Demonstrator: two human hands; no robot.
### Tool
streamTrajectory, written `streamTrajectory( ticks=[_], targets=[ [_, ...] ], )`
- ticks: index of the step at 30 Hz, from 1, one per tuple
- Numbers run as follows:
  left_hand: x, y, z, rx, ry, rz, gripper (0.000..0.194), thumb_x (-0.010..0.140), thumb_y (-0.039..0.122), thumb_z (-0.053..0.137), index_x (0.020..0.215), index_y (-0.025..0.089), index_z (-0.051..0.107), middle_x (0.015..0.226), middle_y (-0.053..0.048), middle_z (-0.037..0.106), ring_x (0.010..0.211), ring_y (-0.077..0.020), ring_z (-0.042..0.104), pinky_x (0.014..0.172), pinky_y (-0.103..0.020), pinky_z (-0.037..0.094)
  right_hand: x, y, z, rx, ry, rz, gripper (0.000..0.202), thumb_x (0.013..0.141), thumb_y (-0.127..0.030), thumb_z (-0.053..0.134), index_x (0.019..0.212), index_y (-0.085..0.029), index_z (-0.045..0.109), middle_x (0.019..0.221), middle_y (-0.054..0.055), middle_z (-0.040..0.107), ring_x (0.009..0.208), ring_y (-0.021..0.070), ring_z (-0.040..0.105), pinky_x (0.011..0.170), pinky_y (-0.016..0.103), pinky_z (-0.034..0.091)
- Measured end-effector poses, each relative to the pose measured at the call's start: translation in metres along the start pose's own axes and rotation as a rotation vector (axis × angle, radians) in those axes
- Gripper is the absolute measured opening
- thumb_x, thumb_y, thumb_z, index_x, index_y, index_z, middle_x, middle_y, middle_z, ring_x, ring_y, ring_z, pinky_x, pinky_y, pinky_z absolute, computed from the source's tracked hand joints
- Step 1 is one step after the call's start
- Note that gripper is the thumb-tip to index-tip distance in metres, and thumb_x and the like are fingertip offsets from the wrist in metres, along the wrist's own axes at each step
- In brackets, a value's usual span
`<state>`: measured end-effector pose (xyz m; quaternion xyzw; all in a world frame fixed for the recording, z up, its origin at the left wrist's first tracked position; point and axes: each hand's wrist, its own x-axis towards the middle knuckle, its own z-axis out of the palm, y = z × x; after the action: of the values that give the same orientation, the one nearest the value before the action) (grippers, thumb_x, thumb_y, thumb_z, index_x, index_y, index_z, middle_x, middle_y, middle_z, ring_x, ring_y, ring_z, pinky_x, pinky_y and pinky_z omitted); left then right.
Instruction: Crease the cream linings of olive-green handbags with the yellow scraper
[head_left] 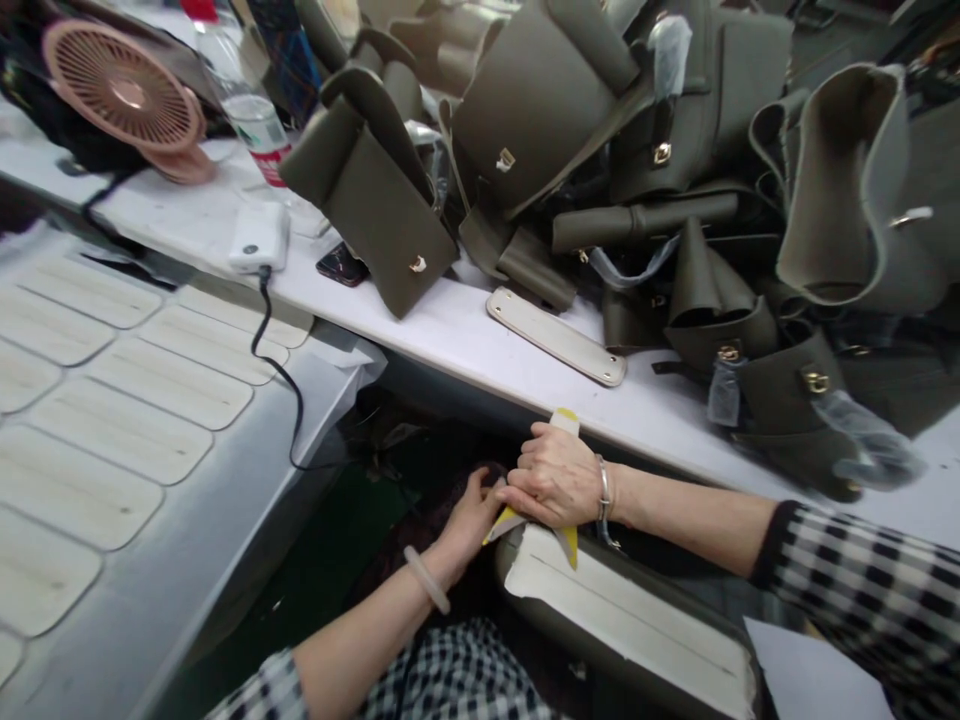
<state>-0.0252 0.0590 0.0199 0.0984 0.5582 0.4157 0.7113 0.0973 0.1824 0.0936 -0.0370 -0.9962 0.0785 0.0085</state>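
Clamped in right hand (553,475), lower centre of frame: yellow-edged strip (565,424), probably light, thin and flexible, best held by edges. Alongside: left hand (472,515), grip impossible to tell.

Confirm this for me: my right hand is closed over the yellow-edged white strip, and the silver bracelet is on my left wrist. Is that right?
Not quite: the head view shows the silver bracelet on your right wrist. Your right hand is indeed closed over the yellow-edged white strip.
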Motion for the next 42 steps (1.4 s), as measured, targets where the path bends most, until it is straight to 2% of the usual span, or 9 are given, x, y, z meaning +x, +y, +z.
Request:
streamTrajectory(
  ticks=[3, 6, 13, 17, 21, 28, 35, 38, 42],
  targets=[
    [-0.025, 0.023, 0.001, 0.157, -0.070, 0.241, 0.056, 0.096, 0.049, 0.050, 0.144, 0.021, 0.044, 0.154, -0.006, 0.041, 0.145, -0.0219, 0.030, 0.119, -0.029, 0.018, -0.001, -0.001, 0.001, 0.022, 0.002, 0.011, 0.050, 0.102, -0.040, 0.031, 0.064, -0.019, 0.055, 0.056, 0.003, 0.061, 0.053, 0.0143, 0.043, 0.063, 0.037, 0.016],
    [-0.042, 0.031, 0.009, 0.378, -0.234, 0.407, 0.055, 0.099, 0.054, 0.035, 0.139, 0.019, 0.051, 0.150, -0.007, 0.048, 0.140, -0.0233, 0.039, 0.119, -0.033, 0.022, -0.005, -0.003, 0.003, 0.068, -0.012, 0.020, 0.041, 0.098, -0.036, 0.036, 0.066, -0.019, 0.055, 0.060, 0.003, 0.063, 0.054, 0.0142, 0.043, 0.063, 0.037, 0.016],
    [-0.042, 0.016, 0.016, 0.443, -0.176, 0.344, 0.056, 0.096, 0.058, 0.038, 0.129, 0.018, 0.059, 0.137, -0.009, 0.059, 0.136, -0.0275, 0.043, 0.120, -0.039, 0.020, -0.020, -0.017, 0.007, 0.062, -0.032, 0.142, 0.037, 0.096, -0.035, 0.038, 0.068, -0.019, 0.057, 0.059, 0.004, 0.063, 0.055, 0.0152, 0.044, 0.065, 0.038, 0.018],
    [-0.038, 0.018, 0.010, 0.253, -0.281, 0.228, 0.056, 0.095, 0.060, 0.040, 0.112, 0.015, 0.068, 0.117, -0.008, 0.069, 0.118, -0.0272, 0.056, 0.110, -0.041, 0.035, -0.027, -0.031, 0.004, 0.032, -0.037, 0.271, 0.046, 0.101, -0.036, 0.032, 0.065, -0.019, 0.056, 0.058, 0.004, 0.063, 0.054, 0.0151, 0.044, 0.065, 0.037, 0.017],
    [-0.038, 0.029, 0.001, 0.074, -0.404, 0.187, 0.037, 0.092, 0.041, 0.051, 0.102, 0.014, 0.074, 0.104, -0.006, 0.073, 0.108, -0.0260, 0.060, 0.100, -0.039, 0.041, -0.034, -0.042, 0.000, 0.026, -0.035, 0.389, 0.054, 0.105, -0.038, 0.026, 0.067, -0.019, 0.060, 0.060, 0.005, 0.064, 0.055, 0.0151, 0.047, 0.064, 0.037, 0.016],
    [-0.035, 0.041, -0.002, 0.328, -0.428, 0.250, 0.039, 0.078, 0.018, 0.057, 0.112, 0.017, 0.076, 0.101, -0.005, 0.076, 0.093, -0.0226, 0.062, 0.083, -0.031, 0.042, -0.046, -0.043, -0.005, 0.069, -0.158, 0.478, 0.061, 0.105, -0.042, 0.022, 0.069, -0.017, 0.064, 0.063, 0.008, 0.067, 0.058, 0.0158, 0.053, 0.065, 0.037, 0.019],
    [-0.039, 0.046, 0.006, 0.353, -0.354, 0.190, 0.040, 0.076, 0.024, 0.061, 0.113, 0.016, 0.075, 0.110, -0.007, 0.075, 0.096, -0.0227, 0.064, 0.083, -0.029, 0.042, -0.078, -0.019, -0.020, 0.576, -0.118, 1.124, 0.071, 0.097, -0.066, 0.022, 0.070, -0.019, 0.067, 0.072, 0.009, 0.067, 0.068, 0.0217, 0.058, 0.063, 0.032, 0.032],
    [-0.043, 0.045, 0.011, 0.358, -0.311, 0.178, 0.040, 0.076, 0.024, 0.060, 0.111, 0.016, 0.075, 0.103, -0.007, 0.077, 0.087, -0.0203, 0.064, 0.075, -0.027, 0.043, -0.078, -0.016, -0.022, 0.808, -0.009, 1.108, 0.083, 0.092, -0.076, 0.012, 0.089, -0.017, 0.070, 0.066, 0.004, 0.060, 0.059, 0.0171, 0.049, 0.059, 0.030, 0.036],
    [-0.044, 0.041, 0.017, 0.393, -0.252, 0.236, 0.040, 0.075, 0.024, 0.058, 0.110, 0.014, 0.076, 0.092, -0.006, 0.077, 0.079, -0.0185, 0.063, 0.068, -0.026, 0.044, -0.071, -0.022, -0.027, 1.332, 0.122, 0.912, 0.090, 0.084, -0.082, 0.038, 0.143, -0.016, 0.047, 0.066, -0.002, 0.052, 0.055, 0.0136, 0.039, 0.055, 0.027, 0.035]
  ],
)
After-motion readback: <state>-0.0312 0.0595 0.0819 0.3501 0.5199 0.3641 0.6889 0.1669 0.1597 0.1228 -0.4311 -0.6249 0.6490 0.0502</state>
